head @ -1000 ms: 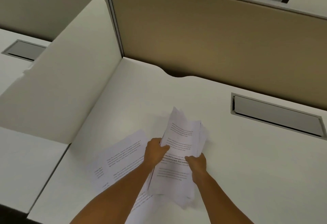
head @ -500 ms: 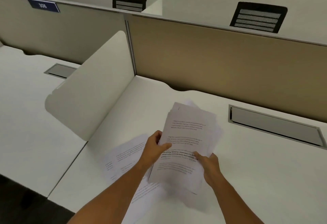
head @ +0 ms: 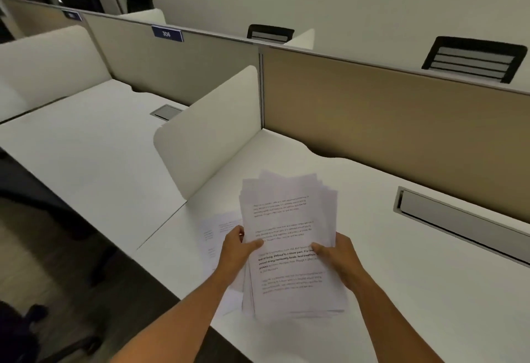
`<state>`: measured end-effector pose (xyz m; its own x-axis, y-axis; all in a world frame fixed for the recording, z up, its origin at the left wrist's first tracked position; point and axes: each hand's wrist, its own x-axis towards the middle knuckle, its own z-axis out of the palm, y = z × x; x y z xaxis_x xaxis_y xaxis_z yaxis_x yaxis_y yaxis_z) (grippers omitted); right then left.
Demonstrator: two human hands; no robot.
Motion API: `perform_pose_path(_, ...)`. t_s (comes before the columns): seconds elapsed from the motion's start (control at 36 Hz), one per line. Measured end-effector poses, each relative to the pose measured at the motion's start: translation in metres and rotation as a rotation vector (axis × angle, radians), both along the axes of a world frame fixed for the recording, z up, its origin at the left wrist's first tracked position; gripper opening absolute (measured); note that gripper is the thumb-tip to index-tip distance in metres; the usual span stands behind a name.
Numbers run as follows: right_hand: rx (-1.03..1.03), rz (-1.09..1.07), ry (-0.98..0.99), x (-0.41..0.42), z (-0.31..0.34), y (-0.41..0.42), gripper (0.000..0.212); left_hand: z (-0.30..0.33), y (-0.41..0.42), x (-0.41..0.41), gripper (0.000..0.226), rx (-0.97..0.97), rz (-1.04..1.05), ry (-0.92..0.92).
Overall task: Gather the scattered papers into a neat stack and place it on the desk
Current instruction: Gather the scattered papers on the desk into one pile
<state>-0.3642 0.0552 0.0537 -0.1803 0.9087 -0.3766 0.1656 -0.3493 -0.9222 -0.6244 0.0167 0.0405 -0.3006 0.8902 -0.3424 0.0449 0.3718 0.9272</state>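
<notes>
A thick bundle of printed papers [head: 286, 219] is held tilted above the white desk [head: 401, 276], its sheets fanned unevenly at the top. My left hand [head: 236, 250] grips the bundle's left edge, thumb on the front sheet. My right hand [head: 337, 256] grips the right edge, thumb lying across the text. Another printed sheet [head: 215, 233] lies flat on the desk to the left, partly hidden behind the bundle and my left hand.
A white side divider [head: 212, 130] stands at the desk's left. A tan back partition [head: 387, 121] runs along the rear. A grey cable hatch [head: 459, 219] is set into the desk at right. The neighbouring desk [head: 86, 156] lies to the left.
The bundle has been lifted and tipped more upright, with both hands shifted to its side edges. The camera has raised, and more of the room shows.
</notes>
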Motion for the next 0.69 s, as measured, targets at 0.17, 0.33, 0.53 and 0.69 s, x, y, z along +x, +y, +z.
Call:
perform_pose_path(0.17, -0.008, 0.123, -0.065, -0.028, -0.003, 0.008, 0.038, -0.009, -0.032, -0.018, 0.042, 0.028, 0.095, -0.015)
perform_pose_path(0.33, -0.067, 0.145, -0.136, -0.064, -0.022, 0.022, 0.036, -0.022, -0.039, -0.039, 0.027, -0.021, 0.149, 0.03)
perform_pose_path(0.53, -0.138, 0.174, -0.239, -0.111, -0.041, 0.039, 0.038, -0.051, -0.026, -0.067, 0.026, -0.134, 0.213, 0.06)
perform_pose_path(0.69, -0.182, 0.197, -0.323, -0.146, -0.055, 0.054, 0.038, -0.07, -0.01, -0.084, 0.026, -0.245, 0.248, 0.136)
